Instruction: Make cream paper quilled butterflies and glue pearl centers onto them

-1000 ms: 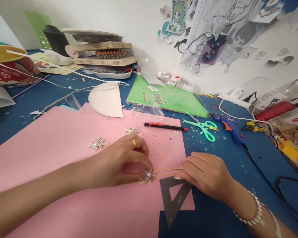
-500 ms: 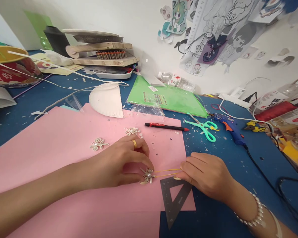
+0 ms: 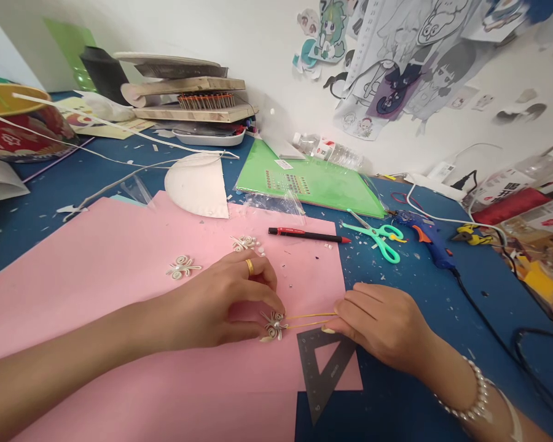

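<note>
My left hand (image 3: 239, 288) pinches a small white coiled ornament (image 3: 275, 325) with a pearl at its centre, between thumb and index finger, low over the pink sheet (image 3: 120, 270). From under the ornament two thin gold prongs (image 3: 309, 317), like those of a hairpin, run right. Their far end disappears into the closed fingers of my right hand (image 3: 380, 322). A dark triangular ruler (image 3: 311, 374) lies beneath the right fingertips. Two similar coiled ornaments rest on the sheet, one to the left (image 3: 183, 267) and one behind my left hand (image 3: 243, 243).
Behind the hands lie a red-and-black pen (image 3: 308, 236), mint scissors (image 3: 376, 234) and a blue glue gun (image 3: 431, 239) with its cord trailing right. Further back are a green folder (image 3: 313, 181), a white half-round piece (image 3: 197, 187) and stacked boards (image 3: 193, 113). A red tub (image 3: 23, 132) stands far left.
</note>
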`<act>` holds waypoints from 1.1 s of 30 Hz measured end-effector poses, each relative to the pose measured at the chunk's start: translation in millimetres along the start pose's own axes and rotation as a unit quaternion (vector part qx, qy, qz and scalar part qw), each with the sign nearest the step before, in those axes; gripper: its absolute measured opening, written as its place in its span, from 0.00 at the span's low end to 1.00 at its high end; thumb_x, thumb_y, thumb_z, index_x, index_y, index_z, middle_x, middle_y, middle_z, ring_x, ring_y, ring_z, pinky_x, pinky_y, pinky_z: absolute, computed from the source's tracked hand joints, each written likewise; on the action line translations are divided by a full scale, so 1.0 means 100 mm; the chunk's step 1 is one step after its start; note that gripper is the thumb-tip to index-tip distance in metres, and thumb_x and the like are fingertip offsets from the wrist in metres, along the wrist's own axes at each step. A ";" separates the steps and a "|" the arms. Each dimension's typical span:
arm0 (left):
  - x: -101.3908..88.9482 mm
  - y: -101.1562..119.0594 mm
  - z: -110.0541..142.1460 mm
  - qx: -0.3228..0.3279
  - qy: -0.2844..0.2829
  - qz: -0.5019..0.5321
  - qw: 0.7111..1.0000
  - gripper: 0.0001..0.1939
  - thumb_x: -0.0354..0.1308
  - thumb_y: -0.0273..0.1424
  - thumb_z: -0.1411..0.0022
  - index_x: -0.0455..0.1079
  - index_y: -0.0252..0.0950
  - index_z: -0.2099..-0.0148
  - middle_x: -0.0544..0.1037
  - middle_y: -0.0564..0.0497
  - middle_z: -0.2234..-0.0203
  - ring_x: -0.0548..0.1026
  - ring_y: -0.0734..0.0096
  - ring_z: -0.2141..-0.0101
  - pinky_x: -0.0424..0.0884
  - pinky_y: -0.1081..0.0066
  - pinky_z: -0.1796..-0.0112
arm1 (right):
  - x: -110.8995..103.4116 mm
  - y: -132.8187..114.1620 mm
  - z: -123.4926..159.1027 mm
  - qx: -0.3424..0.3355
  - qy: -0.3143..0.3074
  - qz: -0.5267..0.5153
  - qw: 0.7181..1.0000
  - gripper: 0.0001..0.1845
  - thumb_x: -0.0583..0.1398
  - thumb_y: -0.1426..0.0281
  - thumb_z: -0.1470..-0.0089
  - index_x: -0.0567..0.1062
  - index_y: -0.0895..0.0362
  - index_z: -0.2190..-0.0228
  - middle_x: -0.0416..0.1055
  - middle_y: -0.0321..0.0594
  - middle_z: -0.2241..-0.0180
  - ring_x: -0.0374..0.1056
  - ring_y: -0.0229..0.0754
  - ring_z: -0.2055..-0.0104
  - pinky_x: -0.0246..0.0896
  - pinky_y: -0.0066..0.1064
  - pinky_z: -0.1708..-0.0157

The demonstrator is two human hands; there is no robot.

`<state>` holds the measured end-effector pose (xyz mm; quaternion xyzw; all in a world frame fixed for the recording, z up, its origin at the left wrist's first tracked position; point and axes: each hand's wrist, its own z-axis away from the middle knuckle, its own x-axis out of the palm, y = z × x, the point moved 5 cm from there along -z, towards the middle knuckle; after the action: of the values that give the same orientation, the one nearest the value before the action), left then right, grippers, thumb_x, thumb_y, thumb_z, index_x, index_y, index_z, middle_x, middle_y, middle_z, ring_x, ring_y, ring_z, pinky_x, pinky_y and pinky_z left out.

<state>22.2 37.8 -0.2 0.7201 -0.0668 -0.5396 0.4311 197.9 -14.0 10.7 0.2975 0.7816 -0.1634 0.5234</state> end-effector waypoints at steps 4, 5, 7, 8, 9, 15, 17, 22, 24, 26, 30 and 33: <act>0.00 0.00 0.00 -0.001 -0.002 0.001 1.000 0.07 0.61 0.29 0.46 0.74 0.43 0.62 0.69 0.52 0.66 0.67 0.68 0.64 0.61 0.69 0.59 | 0.00 0.00 -0.01 -0.003 0.005 0.002 1.000 0.19 0.50 0.67 0.39 0.69 0.58 0.79 0.67 0.36 0.81 0.57 0.36 0.78 0.49 0.29 0.74; 0.00 0.00 0.00 -0.001 -0.003 0.000 1.000 0.07 0.61 0.29 0.46 0.74 0.43 0.62 0.69 0.52 0.66 0.67 0.68 0.64 0.61 0.69 0.59 | 0.01 0.00 -0.01 -0.002 0.004 0.002 1.000 0.19 0.50 0.67 0.39 0.69 0.58 0.79 0.67 0.36 0.81 0.56 0.36 0.78 0.49 0.29 0.74; 0.00 0.00 0.00 0.001 -0.003 0.000 1.000 0.07 0.60 0.29 0.45 0.74 0.43 0.62 0.69 0.52 0.66 0.66 0.67 0.63 0.62 0.69 0.59 | 0.01 0.00 -0.02 0.003 0.002 0.002 1.000 0.20 0.50 0.67 0.39 0.69 0.58 0.79 0.66 0.36 0.81 0.57 0.36 0.78 0.49 0.29 0.74; 0.00 0.00 0.00 0.002 -0.004 0.001 1.000 0.07 0.60 0.29 0.45 0.74 0.43 0.62 0.69 0.52 0.66 0.66 0.67 0.63 0.62 0.69 0.59 | 0.00 0.00 -0.02 0.004 0.001 0.003 1.000 0.20 0.50 0.67 0.39 0.70 0.59 0.79 0.66 0.36 0.81 0.57 0.35 0.78 0.49 0.28 0.74; -0.01 0.00 0.00 0.002 -0.004 0.002 1.000 0.07 0.60 0.28 0.45 0.74 0.43 0.62 0.69 0.51 0.65 0.66 0.67 0.63 0.62 0.69 0.59 | 0.00 0.00 -0.02 0.004 0.000 0.004 1.000 0.20 0.50 0.67 0.39 0.70 0.59 0.79 0.66 0.36 0.81 0.57 0.35 0.78 0.49 0.28 0.75; -0.01 0.01 0.00 0.013 -0.014 -0.001 1.000 0.07 0.60 0.30 0.45 0.74 0.43 0.62 0.69 0.51 0.65 0.67 0.66 0.63 0.63 0.68 0.60 | -0.02 -0.01 -0.03 0.004 0.004 0.002 1.000 0.20 0.49 0.67 0.39 0.71 0.59 0.78 0.66 0.36 0.82 0.56 0.36 0.78 0.49 0.29 0.76; -0.01 0.01 0.00 0.012 -0.017 -0.001 1.000 0.07 0.60 0.30 0.45 0.74 0.43 0.62 0.69 0.51 0.65 0.67 0.66 0.64 0.62 0.68 0.60 | -0.02 -0.01 -0.03 0.002 0.007 0.001 1.000 0.19 0.50 0.67 0.39 0.72 0.60 0.77 0.67 0.37 0.81 0.57 0.36 0.78 0.50 0.29 0.75; -0.02 0.01 0.00 -0.001 -0.005 0.000 1.000 0.07 0.61 0.30 0.45 0.74 0.43 0.62 0.69 0.52 0.66 0.66 0.67 0.64 0.61 0.68 0.59 | -0.03 -0.01 -0.05 0.001 0.004 -0.003 1.000 0.17 0.50 0.67 0.39 0.73 0.60 0.74 0.69 0.37 0.79 0.59 0.36 0.77 0.51 0.29 0.75; -0.02 0.01 -0.01 0.001 -0.012 -0.002 1.000 0.07 0.61 0.30 0.45 0.74 0.43 0.62 0.69 0.52 0.66 0.66 0.67 0.64 0.61 0.69 0.59 | -0.03 -0.02 -0.05 0.001 0.005 -0.003 1.000 0.17 0.50 0.67 0.39 0.73 0.60 0.73 0.69 0.37 0.79 0.59 0.36 0.77 0.51 0.28 0.75; -0.01 0.01 -0.02 0.005 -0.022 -0.007 1.000 0.08 0.60 0.30 0.45 0.74 0.43 0.61 0.69 0.51 0.65 0.66 0.66 0.63 0.62 0.69 0.59 | -0.04 -0.02 -0.05 0.000 0.008 -0.001 1.000 0.17 0.50 0.67 0.39 0.73 0.61 0.72 0.69 0.37 0.79 0.59 0.36 0.77 0.51 0.28 0.75; -0.01 0.00 -0.01 0.007 -0.024 -0.014 1.000 0.08 0.60 0.30 0.44 0.74 0.43 0.61 0.69 0.51 0.65 0.66 0.66 0.63 0.62 0.68 0.59 | -0.06 -0.02 -0.05 -0.004 0.012 -0.001 1.000 0.17 0.50 0.66 0.39 0.74 0.60 0.71 0.68 0.36 0.79 0.59 0.36 0.77 0.50 0.28 0.76; -0.01 0.01 -0.01 0.007 -0.020 -0.014 1.000 0.07 0.60 0.31 0.44 0.74 0.43 0.61 0.69 0.51 0.65 0.67 0.66 0.64 0.62 0.68 0.59 | -0.06 -0.01 -0.06 -0.008 0.013 0.003 1.000 0.17 0.50 0.66 0.39 0.74 0.60 0.70 0.67 0.36 0.80 0.58 0.36 0.77 0.50 0.28 0.77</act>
<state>22.9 37.9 1.5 0.7129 -0.0695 -0.5593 0.4173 194.9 -13.7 18.5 0.2979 0.7885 -0.1520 0.5162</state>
